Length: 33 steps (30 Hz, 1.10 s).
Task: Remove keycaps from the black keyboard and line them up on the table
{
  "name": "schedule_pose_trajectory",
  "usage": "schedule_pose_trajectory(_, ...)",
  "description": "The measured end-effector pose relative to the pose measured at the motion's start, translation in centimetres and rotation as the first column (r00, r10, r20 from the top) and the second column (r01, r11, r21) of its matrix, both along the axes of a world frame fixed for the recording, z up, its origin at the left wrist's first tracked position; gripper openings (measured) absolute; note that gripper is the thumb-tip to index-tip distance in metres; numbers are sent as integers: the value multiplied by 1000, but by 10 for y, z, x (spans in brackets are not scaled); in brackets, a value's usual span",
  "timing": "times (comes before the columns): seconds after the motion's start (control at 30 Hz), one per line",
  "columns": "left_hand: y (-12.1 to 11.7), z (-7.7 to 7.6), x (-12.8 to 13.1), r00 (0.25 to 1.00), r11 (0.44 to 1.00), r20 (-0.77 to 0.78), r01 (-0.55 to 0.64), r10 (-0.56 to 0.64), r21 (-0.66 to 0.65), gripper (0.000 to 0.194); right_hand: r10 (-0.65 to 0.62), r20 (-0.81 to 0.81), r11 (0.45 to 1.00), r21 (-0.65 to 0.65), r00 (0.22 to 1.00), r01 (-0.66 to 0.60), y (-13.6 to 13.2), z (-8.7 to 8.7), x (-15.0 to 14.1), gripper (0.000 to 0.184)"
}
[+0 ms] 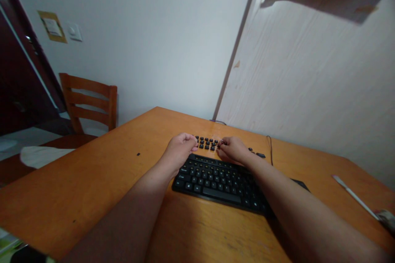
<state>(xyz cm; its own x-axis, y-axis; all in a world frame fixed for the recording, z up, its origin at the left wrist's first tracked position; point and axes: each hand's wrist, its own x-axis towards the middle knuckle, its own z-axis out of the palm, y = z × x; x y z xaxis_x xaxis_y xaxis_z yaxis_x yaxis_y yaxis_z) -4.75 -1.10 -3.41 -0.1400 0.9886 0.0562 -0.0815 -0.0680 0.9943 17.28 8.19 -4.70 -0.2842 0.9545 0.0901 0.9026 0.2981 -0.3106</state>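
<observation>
A black keyboard [222, 194] lies on the wooden table, with small bare key mounts along its upper rows and keycaps on its lower rows. Just behind it, loose black keycaps [207, 147] are laid out in rows. My left hand [182, 144] is closed at the left end of these rows, fingertips pressed together; what they hold, if anything, is hidden. At the right side of the rows, my right hand [233, 148] pinches a dark keycap, close to the tabletop. My right forearm covers the right part of the keyboard.
A single black keycap [138, 154] lies apart on the left of the table [123, 181]. More dark keys [260, 155] and a thin cable [271, 150] are beyond my right wrist. A white-handled brush [354, 197] lies at right. A wooden chair [89, 100] stands left.
</observation>
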Motion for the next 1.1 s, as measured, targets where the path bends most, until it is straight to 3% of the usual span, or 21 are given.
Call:
schedule_pose_trajectory(0.3, 0, 0, 0, 1000, 1000, 5, -2, 2, 7, 16, 1, 88, 1000, -12, 996, 0, 0, 2, -8, 25)
schedule_pose_trajectory(0.77, 0, -1, 0, 1000, 1000, -3, -11, 11, 13, 14, 28, 50, 1000, -8, 998, -27, -12, 8, -13, 26)
schedule_pose_trajectory(0.97, 0, -1, 0, 1000, 1000, 9, -3, 3, 16, 13, 42, -35, 999, -15, 998, -43, -11, 5, -11, 22)
schedule_pose_trajectory(1.1, 0, -1, 0, 1000, 1000, -1, 1, -1, 27, 12, 1, -218, 999, 40, 976, 8, -7, 9, -5, 20)
